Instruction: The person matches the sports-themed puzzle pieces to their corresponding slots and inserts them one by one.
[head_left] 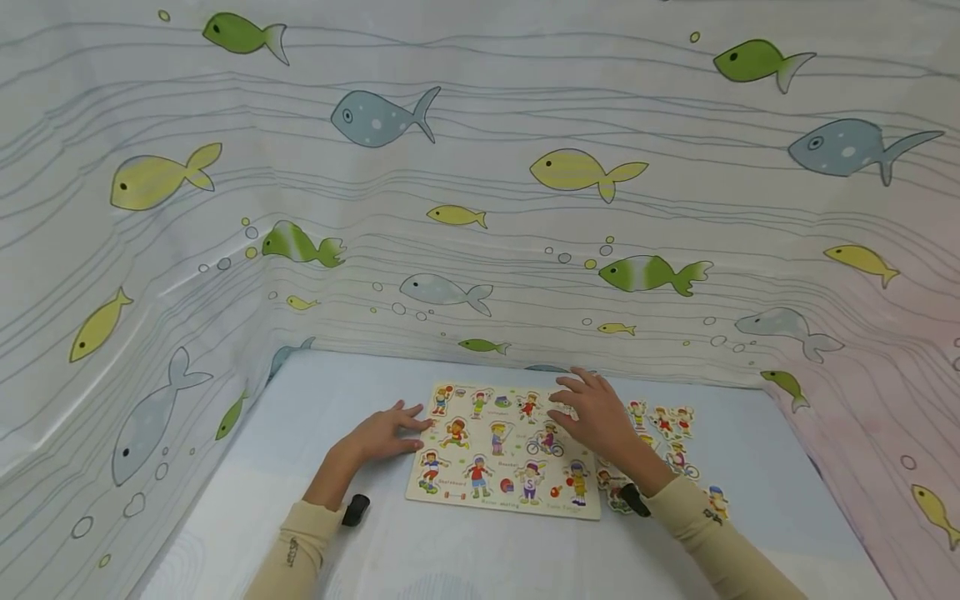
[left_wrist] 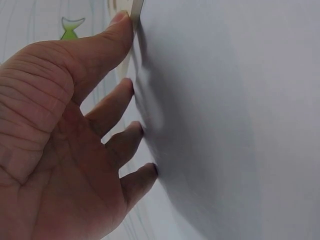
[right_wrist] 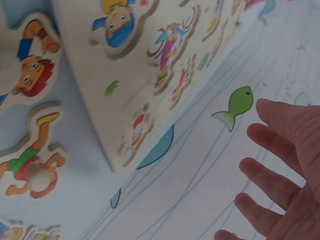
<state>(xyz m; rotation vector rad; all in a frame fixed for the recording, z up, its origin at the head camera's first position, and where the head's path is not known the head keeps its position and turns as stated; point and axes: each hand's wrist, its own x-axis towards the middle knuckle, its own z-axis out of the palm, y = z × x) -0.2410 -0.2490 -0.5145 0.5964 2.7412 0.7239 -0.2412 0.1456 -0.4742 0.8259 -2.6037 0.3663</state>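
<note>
A wooden puzzle board (head_left: 468,446) printed with children doing sports lies on the table. At its left edge is my left hand (head_left: 386,432), fingers spread and slightly bent. The left wrist view has the thumb (left_wrist: 112,42) against the board's edge (left_wrist: 136,12), the other fingertips down at the table surface. Over the board's upper right part hovers my right hand (head_left: 596,417), its fingers loosely spread with nothing between them. In the right wrist view, that hand (right_wrist: 295,160) is apart from the board (right_wrist: 95,85).
Several loose puzzle pieces lie right of the board, among them a cyclist piece (head_left: 678,458) and a figure with a blue cap (head_left: 717,502). One loose piece (right_wrist: 35,172) carries a round knob. A fish-patterned sheet (head_left: 510,242) rises behind the pale blue table (head_left: 315,400).
</note>
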